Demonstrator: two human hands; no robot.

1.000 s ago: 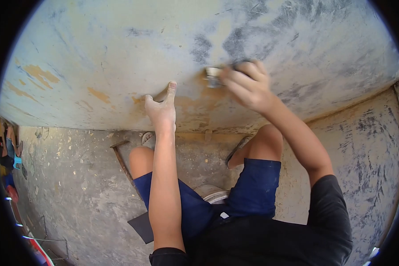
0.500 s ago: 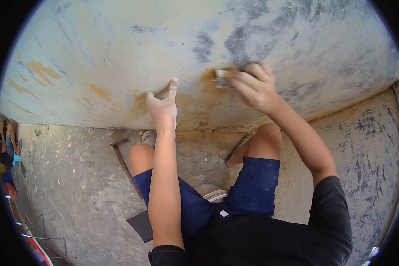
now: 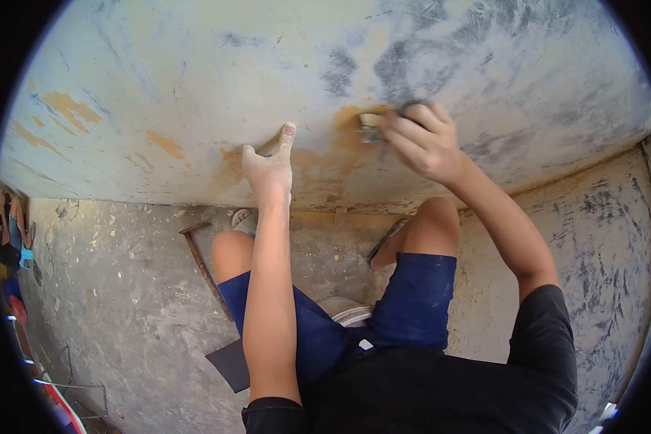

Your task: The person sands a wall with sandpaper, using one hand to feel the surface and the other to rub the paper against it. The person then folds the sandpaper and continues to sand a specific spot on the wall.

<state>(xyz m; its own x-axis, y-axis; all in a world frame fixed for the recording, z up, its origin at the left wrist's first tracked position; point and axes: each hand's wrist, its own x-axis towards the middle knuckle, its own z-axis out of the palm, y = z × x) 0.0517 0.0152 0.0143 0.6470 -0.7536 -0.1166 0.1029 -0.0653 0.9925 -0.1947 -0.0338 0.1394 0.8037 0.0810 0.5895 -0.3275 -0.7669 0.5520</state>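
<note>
right hand [image 3: 425, 141] curled round small blurred block [image 3: 371, 126] at orange patch [image 3: 346, 119] on pale panel [image 3: 217, 87]; dusty left hand [image 3: 270, 168] spread wide, nothing visible in it, against panel, further left.

- Left hand [image 3: 270, 168] rests on the panel [image 3: 195, 87], left of the block [image 3: 371, 127] in the right hand [image 3: 425, 143].
- Hammer [image 3: 207, 275] lies on the floor [image 3: 137, 304], left of the legs [image 3: 416, 293].
- Bucket [image 3: 352, 315] sits between the legs.

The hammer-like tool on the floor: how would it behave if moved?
The tool likely feels head-heavy, its crosswise head capping a thin handle. That handle looks fairly straight, so probably stiff; the jutting head should discourage rolling.
</note>
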